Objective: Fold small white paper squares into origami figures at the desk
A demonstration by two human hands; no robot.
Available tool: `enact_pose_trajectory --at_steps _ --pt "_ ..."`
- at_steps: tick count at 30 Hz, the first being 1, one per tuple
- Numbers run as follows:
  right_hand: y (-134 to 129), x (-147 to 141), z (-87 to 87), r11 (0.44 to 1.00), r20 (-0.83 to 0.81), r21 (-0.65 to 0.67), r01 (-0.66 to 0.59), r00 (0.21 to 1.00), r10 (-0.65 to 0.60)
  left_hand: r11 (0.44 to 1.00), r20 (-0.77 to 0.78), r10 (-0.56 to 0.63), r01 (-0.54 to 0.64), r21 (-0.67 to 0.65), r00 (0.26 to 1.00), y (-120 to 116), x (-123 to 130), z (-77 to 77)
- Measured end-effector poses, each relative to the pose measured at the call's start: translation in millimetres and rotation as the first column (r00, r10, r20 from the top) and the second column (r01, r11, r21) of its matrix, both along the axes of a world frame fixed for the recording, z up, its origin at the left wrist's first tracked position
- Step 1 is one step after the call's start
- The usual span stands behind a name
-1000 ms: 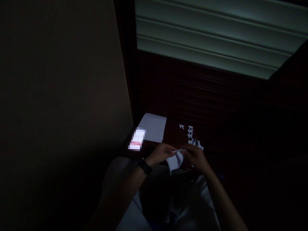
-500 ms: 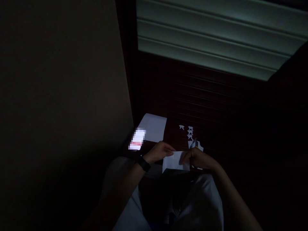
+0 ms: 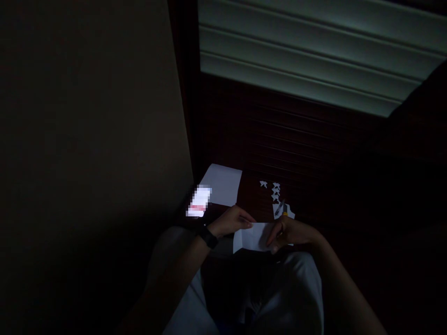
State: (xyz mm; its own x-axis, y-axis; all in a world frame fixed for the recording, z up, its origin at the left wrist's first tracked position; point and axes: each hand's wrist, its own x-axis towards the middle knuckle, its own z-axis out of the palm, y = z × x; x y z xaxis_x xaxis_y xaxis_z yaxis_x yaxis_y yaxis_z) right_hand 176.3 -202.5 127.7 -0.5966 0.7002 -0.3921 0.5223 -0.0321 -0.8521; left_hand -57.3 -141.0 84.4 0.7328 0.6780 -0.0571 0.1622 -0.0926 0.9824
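Folded paper point(image 3: 256, 237) sits between my hands at near edge of bench point(image 3: 251, 195), long axis running left-right, crosswise to me. Left hand point(image 3: 232, 221): fingers pinching far edge, toward left end. Right hand point(image 3: 291, 231): fingers bent over right end, honestly can't tell if pinching. Small cutouts point(image 3: 275, 191) lie beyond.

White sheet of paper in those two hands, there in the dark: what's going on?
A seated person is handling a creased white paper sheet. The left hand pinches its upper edge, and the right hand's fingers are on its right end. Beyond the hands, on a dark surface, lie small jagged white paper pieces, a larger white sheet and, overlapping that sheet in view, a bright blurred rectangle, perhaps a phone.
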Motion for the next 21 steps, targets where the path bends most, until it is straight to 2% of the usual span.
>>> enact_pose_trajectory --at_steps 6,10,14,18,21 --pt "0 -4 -3.3 0.998 -0.011 0.058 0.031 0.999 -0.030 0.997 -0.084 -0.071 0.072 0.002 0.994 -2 0 4.5" --pt "-2 -9 -6.9 0.995 -0.053 0.065 0.071 0.996 -0.067 0.982 -0.199 -0.133 0.156 0.104 0.971 -3 2 12.3" --pt "-6 -13 -4.3 0.996 -0.061 0.052 0.068 0.996 -0.065 0.954 -0.251 -0.153 0.209 0.216 0.956 -3 7 16.4" --pt "-10 -15 1.4 0.997 -0.033 0.075 0.019 0.999 -0.016 0.938 -0.262 -0.125 0.200 0.284 0.957 -1 11 11.9" --pt "-11 -17 1.9 0.992 -0.049 0.115 0.043 0.998 -0.037 0.944 -0.248 -0.098 0.169 0.285 0.964 0 12 9.2"
